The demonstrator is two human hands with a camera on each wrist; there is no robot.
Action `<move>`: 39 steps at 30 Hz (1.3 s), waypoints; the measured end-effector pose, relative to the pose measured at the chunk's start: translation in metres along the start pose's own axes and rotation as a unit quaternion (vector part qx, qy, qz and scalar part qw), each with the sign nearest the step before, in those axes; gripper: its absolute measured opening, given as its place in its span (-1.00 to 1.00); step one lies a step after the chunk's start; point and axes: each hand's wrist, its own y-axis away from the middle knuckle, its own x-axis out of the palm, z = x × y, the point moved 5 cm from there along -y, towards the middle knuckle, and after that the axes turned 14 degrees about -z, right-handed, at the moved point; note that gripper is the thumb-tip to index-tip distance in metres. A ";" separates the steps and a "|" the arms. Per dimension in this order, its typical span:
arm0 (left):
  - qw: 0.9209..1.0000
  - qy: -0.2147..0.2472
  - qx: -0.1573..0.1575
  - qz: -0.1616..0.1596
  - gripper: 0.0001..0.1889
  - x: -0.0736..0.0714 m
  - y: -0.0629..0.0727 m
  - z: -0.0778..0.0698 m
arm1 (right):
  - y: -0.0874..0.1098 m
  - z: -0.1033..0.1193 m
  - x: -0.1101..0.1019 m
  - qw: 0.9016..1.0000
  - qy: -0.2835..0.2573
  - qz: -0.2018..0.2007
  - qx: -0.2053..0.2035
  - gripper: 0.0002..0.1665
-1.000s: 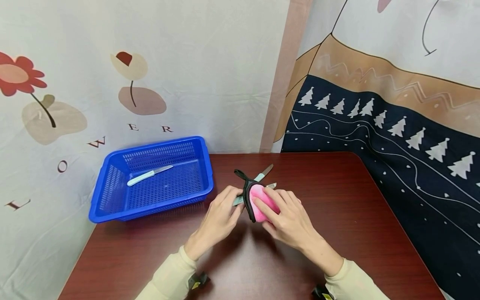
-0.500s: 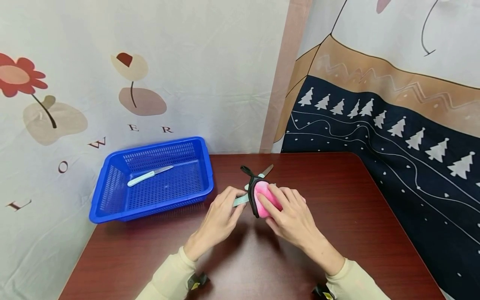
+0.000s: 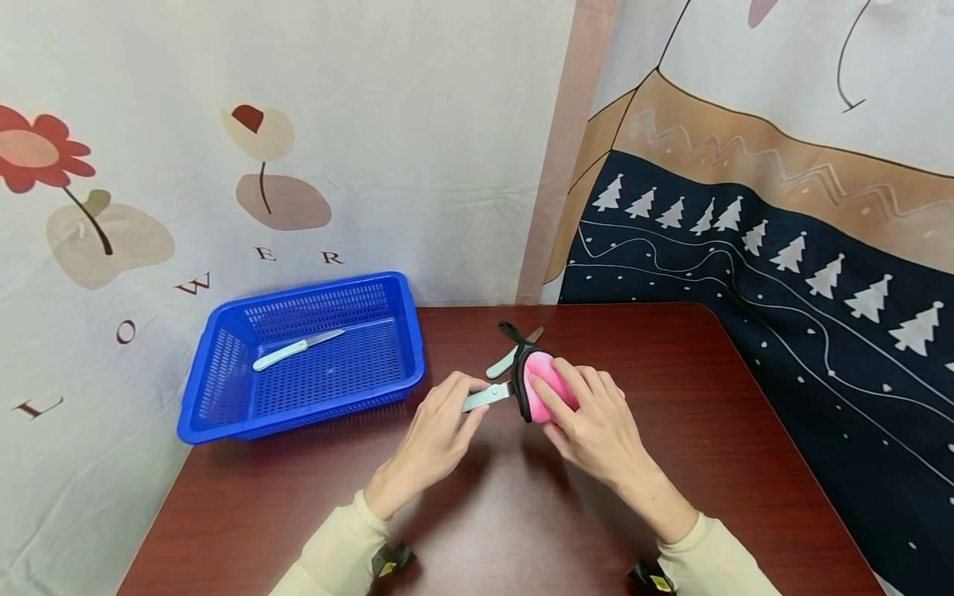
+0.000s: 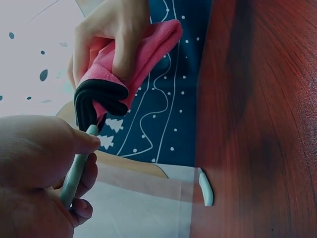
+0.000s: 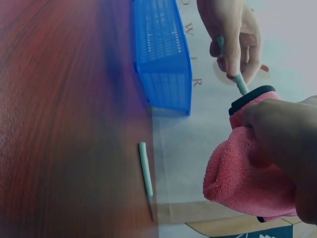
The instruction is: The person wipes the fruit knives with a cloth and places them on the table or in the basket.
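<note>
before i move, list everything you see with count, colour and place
wood-grain table: 1, reddish-brown, foreground
perforated basket: 1, blue, table's left side
paring knife: 1, pale handle, in basket
another paring knife: 1, pale handle, on table
plush cloth: 1, pink with black trim, in right hand
utensil: 1, mint handle, in left hand, far end hidden
flower-print backdrop: 1, off-white, behind, left
tree-print backdrop: 1, navy and tan, behind, right
wrist devices: 2, black, at cuffs
sleeves: 2, cream, both arms
left hand: 1, bare
right hand: 1, bare
</note>
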 end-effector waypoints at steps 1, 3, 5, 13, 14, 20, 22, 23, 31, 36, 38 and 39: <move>1.000 -0.001 0.001 0.000 -0.77 0.000 0.000 0.000 | 0.000 -0.002 -0.001 1.000 0.001 0.002 0.002 -0.14; 1.000 -0.002 0.001 0.000 -0.77 0.000 0.000 0.000 | 0.001 -0.005 -0.003 1.000 0.002 0.003 0.008 -0.15; 1.000 -0.003 0.002 -0.001 -0.77 0.000 0.000 0.001 | 0.002 -0.009 -0.004 1.000 0.003 0.002 0.012 -0.20; 1.000 0.000 0.004 0.000 -0.78 -0.001 0.000 0.001 | 0.010 -0.032 -0.009 0.999 0.012 -0.021 0.028 -0.32; 1.000 0.000 0.003 0.000 -0.78 -0.001 0.000 0.001 | 0.011 -0.035 -0.010 0.999 0.015 -0.022 0.033 -0.33; 1.000 0.003 -0.001 -0.003 -0.77 -0.002 -0.001 0.003 | 0.017 -0.054 -0.020 0.997 0.022 -0.031 0.069 -0.32; 1.000 0.003 -0.002 -0.004 -0.77 -0.002 -0.001 0.003 | 0.017 -0.057 -0.023 0.996 0.020 -0.041 0.074 -0.33; 1.000 0.002 -0.003 -0.004 -0.77 -0.002 -0.001 0.004 | 0.017 -0.057 -0.025 0.996 0.016 -0.048 0.075 -0.34; 1.000 -0.004 -0.008 -0.008 -0.76 -0.003 -0.002 0.004 | 0.004 -0.036 -0.027 0.993 -0.038 -0.109 0.038 -0.50; 1.000 -0.004 -0.006 -0.010 -0.76 -0.002 -0.003 0.003 | -0.004 -0.011 -0.019 0.992 -0.070 -0.102 0.000 -0.51; 1.000 -0.005 -0.004 -0.011 -0.76 -0.002 -0.004 0.003 | -0.006 -0.003 -0.014 0.993 -0.076 -0.090 -0.013 -0.49; 1.000 -0.005 -0.003 -0.011 -0.76 -0.002 -0.004 0.003 | -0.006 0.002 -0.012 0.993 -0.077 -0.083 -0.019 -0.49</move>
